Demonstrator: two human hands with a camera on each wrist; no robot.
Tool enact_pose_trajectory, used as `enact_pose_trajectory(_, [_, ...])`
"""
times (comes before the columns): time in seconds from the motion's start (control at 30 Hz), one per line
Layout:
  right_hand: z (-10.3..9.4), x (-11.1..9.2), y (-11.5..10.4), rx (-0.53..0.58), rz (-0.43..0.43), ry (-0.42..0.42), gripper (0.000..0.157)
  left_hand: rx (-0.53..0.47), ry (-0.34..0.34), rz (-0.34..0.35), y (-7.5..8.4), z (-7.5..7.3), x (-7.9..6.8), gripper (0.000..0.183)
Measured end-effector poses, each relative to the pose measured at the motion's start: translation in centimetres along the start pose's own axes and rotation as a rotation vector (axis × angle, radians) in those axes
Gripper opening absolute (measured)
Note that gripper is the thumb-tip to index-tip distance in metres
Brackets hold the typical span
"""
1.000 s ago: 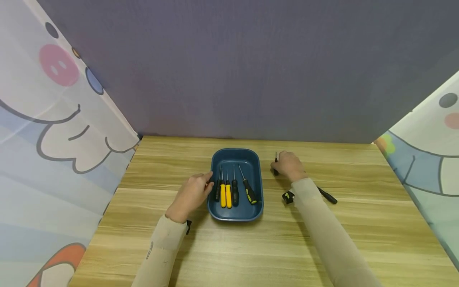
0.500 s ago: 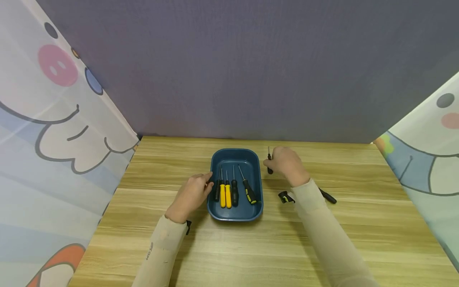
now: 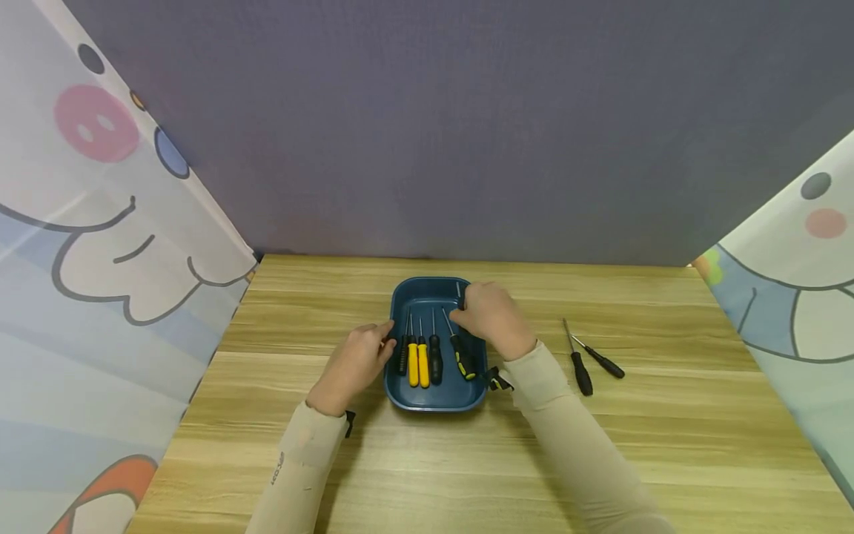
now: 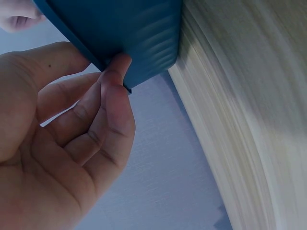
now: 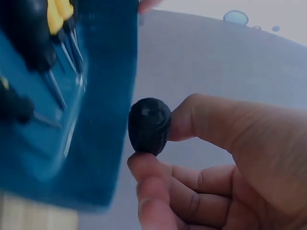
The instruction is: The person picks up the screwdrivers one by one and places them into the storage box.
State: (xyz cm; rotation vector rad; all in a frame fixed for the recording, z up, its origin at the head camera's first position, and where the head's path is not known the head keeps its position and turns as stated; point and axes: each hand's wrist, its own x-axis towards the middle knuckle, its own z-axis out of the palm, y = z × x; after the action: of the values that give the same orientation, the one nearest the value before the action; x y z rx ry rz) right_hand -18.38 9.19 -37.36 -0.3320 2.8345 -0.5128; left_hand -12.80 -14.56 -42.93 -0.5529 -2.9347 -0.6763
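A blue tray (image 3: 437, 407) stands on the table with several screwdrivers lying side by side in it. My left hand (image 3: 353, 365) pinches the tray's left rim between thumb and fingers; the left wrist view shows the tray wall (image 4: 148, 43) in that grip. My right hand (image 3: 497, 319) is over the tray's right rim, holding a black screwdriver (image 5: 149, 127) by its handle between thumb and fingertips. Its thin shaft points away from me in the head view. Below it in the tray lie a black-and-green screwdriver (image 3: 462, 357), a black one (image 3: 436, 360) and two yellow-handled screwdrivers (image 3: 423, 365).
To the right on the wooden table (image 3: 667, 445), two black screwdrivers lie with their shafts close together: a nearer one (image 3: 582, 373) and one farther right (image 3: 607, 364). A grey wall panel (image 3: 467, 148) rises at the table's back edge, with cartoon-print curtains (image 3: 100, 222) at the sides.
My right hand has lifted the black screwdriver from the table and moved left with it to the tray, uncovering the two screwdrivers on the right. The left hand stays at the rim.
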Motion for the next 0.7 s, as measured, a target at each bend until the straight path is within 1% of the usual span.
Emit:
enact_pose_trajectory(0.17, [1.5,0.4,-0.9,0.023,-0.004,-0.017,0.047,0.011,0.006,0.007,0.0,0.1,0.0,0.037])
enact_pose_trajectory(0.37, [2.8,0.7,-1.3,0.004,-0.009,-0.048,0.042,0.021,0.012,0.015,0.0,0.1,0.0,0.037])
enact_pose_trajectory(0.5, [3.1,0.9,-1.4,0.016,0.001,-0.089,0.042,0.021,0.012,0.013,0.1,0.0,0.1,0.036])
enact_pose_trajectory(0.7, [3.1,1.1,-1.4,0.018,0.006,-0.099,0.042,0.021,0.014,0.016,0.1,0.0,0.2,0.036])
